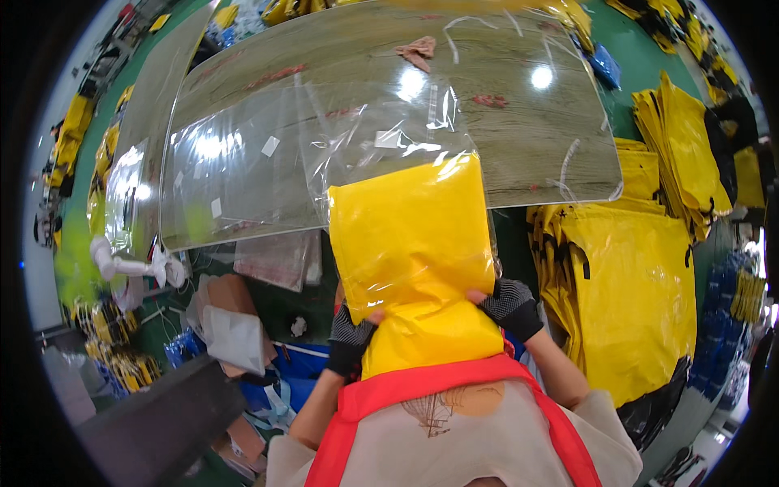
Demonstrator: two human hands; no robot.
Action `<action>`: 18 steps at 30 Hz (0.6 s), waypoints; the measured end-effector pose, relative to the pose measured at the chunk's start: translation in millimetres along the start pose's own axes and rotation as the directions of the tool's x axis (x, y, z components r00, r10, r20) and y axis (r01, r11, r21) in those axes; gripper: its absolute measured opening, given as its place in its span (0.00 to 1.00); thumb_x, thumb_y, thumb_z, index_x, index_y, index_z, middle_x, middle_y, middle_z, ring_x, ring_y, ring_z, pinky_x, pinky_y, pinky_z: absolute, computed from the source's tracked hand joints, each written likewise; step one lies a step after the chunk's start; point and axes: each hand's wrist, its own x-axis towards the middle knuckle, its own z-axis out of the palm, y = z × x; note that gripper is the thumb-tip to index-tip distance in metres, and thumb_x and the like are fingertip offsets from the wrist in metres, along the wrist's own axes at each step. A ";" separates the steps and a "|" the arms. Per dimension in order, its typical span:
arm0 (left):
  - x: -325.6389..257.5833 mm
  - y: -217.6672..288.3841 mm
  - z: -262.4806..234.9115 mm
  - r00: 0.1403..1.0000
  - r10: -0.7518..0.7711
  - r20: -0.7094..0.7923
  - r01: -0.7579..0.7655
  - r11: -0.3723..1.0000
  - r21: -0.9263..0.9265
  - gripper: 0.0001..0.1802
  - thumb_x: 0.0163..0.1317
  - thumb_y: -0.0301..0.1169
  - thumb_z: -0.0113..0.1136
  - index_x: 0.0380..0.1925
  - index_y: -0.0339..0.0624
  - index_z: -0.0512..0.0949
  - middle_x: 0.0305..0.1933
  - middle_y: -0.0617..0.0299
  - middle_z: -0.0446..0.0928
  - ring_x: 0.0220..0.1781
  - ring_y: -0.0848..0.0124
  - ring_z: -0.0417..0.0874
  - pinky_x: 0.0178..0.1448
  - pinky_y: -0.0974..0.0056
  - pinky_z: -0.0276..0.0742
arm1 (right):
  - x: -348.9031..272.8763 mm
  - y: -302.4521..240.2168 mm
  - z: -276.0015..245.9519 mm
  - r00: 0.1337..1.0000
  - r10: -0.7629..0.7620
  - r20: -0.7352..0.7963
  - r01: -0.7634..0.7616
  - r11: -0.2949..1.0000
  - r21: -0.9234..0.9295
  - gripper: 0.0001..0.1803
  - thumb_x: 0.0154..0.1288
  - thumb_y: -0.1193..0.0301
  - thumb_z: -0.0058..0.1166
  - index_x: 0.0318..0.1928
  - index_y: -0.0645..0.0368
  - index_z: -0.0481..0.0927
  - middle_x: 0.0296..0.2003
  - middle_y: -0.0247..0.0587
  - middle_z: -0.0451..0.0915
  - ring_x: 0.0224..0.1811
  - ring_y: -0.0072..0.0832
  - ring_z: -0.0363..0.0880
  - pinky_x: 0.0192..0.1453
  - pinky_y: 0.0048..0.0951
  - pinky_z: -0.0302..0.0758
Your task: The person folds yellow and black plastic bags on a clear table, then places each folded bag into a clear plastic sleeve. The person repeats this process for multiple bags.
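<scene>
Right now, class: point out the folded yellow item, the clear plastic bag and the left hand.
Folded yellow item [414, 243], head view, middle of its front.
Clear plastic bag [365, 130], head view, empty upper part.
Left hand [350, 337], head view, gloved back.

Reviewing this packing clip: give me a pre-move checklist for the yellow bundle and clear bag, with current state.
1. Left hand on the folded yellow item: ok, grips its lower left edge.
2. Right hand on it: ok, grips the lower right edge.
3. Upper part inside the clear plastic bag: ok, film covers the top.
4. Item fully inside the bag: not ok, the lower part sticks out toward the person.
5. Bag's far end lying flat on the table: cannot tell, glare.
6. Stack of yellow bags apart from the hands: ok.
</scene>
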 end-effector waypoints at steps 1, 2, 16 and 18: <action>0.7 2.0 -19.6 0.977 -0.025 0.213 0.041 0.997 -0.072 0.33 0.58 0.37 0.65 0.60 0.36 0.65 0.57 0.56 0.73 0.58 0.66 0.74 0.61 0.64 0.68 | 1.2 19.3 -2.5 0.995 -0.087 0.055 0.081 0.991 0.102 0.25 0.57 0.52 0.61 0.49 0.56 0.79 0.38 0.45 0.83 0.38 0.34 0.83 0.43 0.29 0.76; 6.5 18.5 -35.6 0.935 0.025 0.353 0.041 0.983 -0.177 0.32 0.59 0.37 0.64 0.60 0.36 0.66 0.57 0.56 0.73 0.57 0.65 0.74 0.61 0.64 0.68 | 4.5 43.6 -3.4 0.978 -0.185 0.099 0.163 0.967 0.195 0.25 0.57 0.52 0.61 0.49 0.56 0.79 0.38 0.45 0.83 0.38 0.34 0.83 0.43 0.30 0.76; 34.3 38.4 -20.9 0.923 -0.055 0.381 0.151 0.963 -0.225 0.34 0.52 0.35 0.71 0.58 0.36 0.70 0.57 0.58 0.75 0.58 0.69 0.73 0.62 0.65 0.67 | -6.6 55.1 -12.4 0.918 -0.371 -0.142 0.383 0.729 0.567 0.23 0.65 0.58 0.53 0.53 0.63 0.76 0.40 0.45 0.82 0.40 0.27 0.80 0.49 0.28 0.74; 33.2 38.7 -19.7 0.904 0.050 0.424 0.033 0.982 -0.185 0.33 0.52 0.35 0.70 0.57 0.38 0.70 0.57 0.59 0.74 0.58 0.69 0.74 0.61 0.65 0.69 | 43.5 37.0 -29.5 0.881 -0.285 -0.377 0.472 0.490 0.733 0.25 0.63 0.60 0.56 0.54 0.65 0.74 0.45 0.40 0.81 0.43 0.25 0.78 0.50 0.27 0.74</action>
